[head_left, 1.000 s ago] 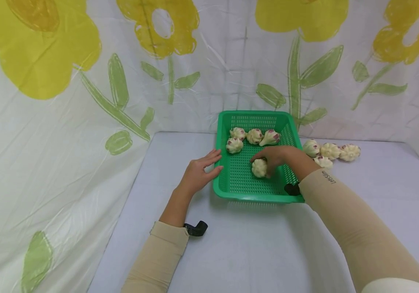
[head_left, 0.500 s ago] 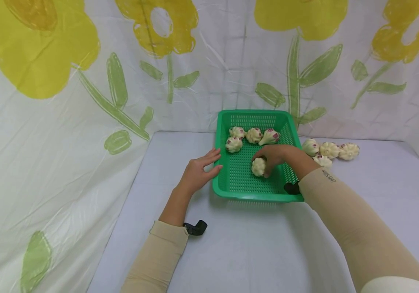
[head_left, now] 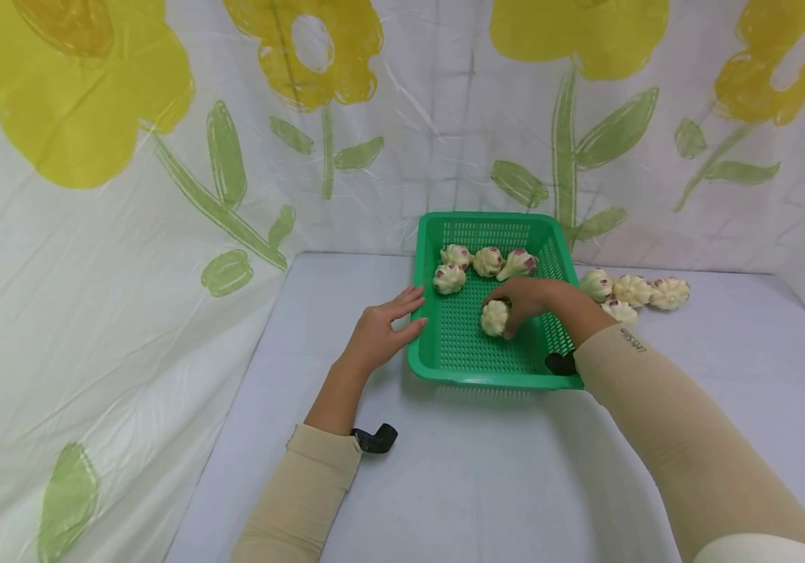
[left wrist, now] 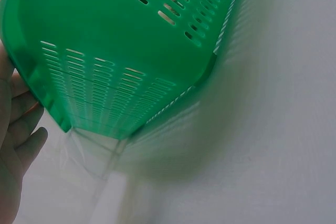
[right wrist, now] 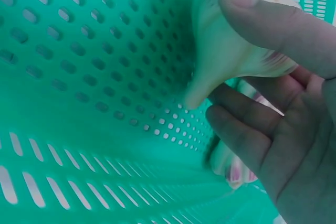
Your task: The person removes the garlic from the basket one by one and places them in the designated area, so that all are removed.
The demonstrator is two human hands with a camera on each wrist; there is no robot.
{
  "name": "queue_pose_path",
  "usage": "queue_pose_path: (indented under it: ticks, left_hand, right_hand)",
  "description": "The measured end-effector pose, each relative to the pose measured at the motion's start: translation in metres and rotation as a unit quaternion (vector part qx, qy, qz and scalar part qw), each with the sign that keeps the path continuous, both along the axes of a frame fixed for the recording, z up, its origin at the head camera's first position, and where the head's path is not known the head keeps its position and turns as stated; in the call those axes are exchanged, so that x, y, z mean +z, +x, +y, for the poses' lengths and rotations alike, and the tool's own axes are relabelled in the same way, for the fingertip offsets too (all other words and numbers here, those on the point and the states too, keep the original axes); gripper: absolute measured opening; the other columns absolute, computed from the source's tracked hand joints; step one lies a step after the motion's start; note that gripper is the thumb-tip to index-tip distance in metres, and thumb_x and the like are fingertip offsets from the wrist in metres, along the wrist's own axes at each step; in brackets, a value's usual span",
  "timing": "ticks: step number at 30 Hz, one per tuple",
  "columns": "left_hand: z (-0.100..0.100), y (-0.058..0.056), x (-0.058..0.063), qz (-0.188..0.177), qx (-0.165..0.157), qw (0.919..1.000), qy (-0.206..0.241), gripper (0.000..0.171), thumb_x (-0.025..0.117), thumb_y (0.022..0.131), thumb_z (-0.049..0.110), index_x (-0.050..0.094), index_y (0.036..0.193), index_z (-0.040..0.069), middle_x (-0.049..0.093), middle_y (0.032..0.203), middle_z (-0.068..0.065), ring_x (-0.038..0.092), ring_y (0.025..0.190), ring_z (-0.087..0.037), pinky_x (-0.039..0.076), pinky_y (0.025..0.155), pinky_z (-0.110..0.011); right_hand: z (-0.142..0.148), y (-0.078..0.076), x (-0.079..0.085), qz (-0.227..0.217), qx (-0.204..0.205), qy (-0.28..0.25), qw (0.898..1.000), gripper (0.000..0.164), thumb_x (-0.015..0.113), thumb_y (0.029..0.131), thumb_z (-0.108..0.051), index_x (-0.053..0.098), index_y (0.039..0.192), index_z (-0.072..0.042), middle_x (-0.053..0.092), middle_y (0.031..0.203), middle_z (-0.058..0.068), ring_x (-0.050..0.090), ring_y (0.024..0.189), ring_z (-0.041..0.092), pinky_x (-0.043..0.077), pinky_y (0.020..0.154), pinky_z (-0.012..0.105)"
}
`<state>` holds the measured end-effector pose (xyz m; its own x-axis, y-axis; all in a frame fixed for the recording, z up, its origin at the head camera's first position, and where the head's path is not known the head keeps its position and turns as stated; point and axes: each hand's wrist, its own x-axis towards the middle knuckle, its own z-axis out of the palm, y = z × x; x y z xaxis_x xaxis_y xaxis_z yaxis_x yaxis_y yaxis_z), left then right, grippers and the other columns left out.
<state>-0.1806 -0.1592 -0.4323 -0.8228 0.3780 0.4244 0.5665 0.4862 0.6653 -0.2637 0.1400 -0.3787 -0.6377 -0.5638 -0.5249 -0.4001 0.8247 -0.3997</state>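
Observation:
My right hand [head_left: 525, 301] reaches inside a green plastic basket [head_left: 494, 380] and grips a garlic bulb [head_left: 495, 319] low over the perforated floor. In the right wrist view the thumb lies along one side of that garlic bulb [right wrist: 226, 40], and its stem points down toward the floor. Several more garlic bulbs [head_left: 488, 261] sit grouped at the basket's back left. The left hand [head_left: 381, 332] rests against the left rim with straight fingers. From the left wrist, the fingers [left wrist: 26, 119] show beside the rim's outer edge.
Outside the basket, to its right, several garlic bulbs [head_left: 633, 290] lie together on the white table [head_left: 445, 469]. A white curtain with yellow flowers [head_left: 402, 141] hangs behind the table and along its left side. Black wrist-worn devices [head_left: 376, 439] sit on both wrists.
The garlic bulb in my right hand has shifted slightly left and back within the basket. My left hand has stayed at the left rim.

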Motion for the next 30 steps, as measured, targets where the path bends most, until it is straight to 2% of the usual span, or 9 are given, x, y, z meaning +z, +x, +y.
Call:
queue_pose_path:
  ticks: [17,25,30]
  left_hand:
    - [0.0,0.0,0.0,0.004,-0.002,1.0,-0.001,0.044,0.069,0.093,0.023,0.062,0.133,0.007,0.054,0.144,0.001,0.045,0.138,-0.01,0.045,0.108,-0.037]
    - [0.0,0.0,-0.002,0.003,-0.003,1.0,0.005,0.044,0.069,0.093,0.024,0.062,0.134,0.009,0.054,0.144,0.001,0.046,0.137,-0.01,0.045,0.108,-0.037]
    - [-0.001,-0.001,-0.002,0.011,-0.003,0.9999,0.003,0.044,0.069,0.093,0.023,0.062,0.133,0.008,0.055,0.144,0.0,0.047,0.137,-0.011,0.046,0.107,-0.037]
  right_hand:
    - [0.002,-0.004,0.001,-0.02,-0.031,-0.038,0.999,0.075,0.079,0.083,-0.024,0.045,0.148,-0.012,0.049,0.144,0.017,0.05,0.127,0.036,0.049,0.096,0.051]
    - [0.002,-0.004,0.008,0.009,-0.035,-0.072,0.997,0.075,0.079,0.082,-0.022,0.045,0.148,-0.012,0.049,0.142,0.018,0.052,0.122,0.034,0.049,0.094,0.05]
    - [0.005,-0.003,0.019,0.015,-0.044,-0.097,0.994,0.075,0.079,0.083,-0.02,0.044,0.148,-0.011,0.051,0.14,0.017,0.055,0.117,0.031,0.051,0.09,0.047]
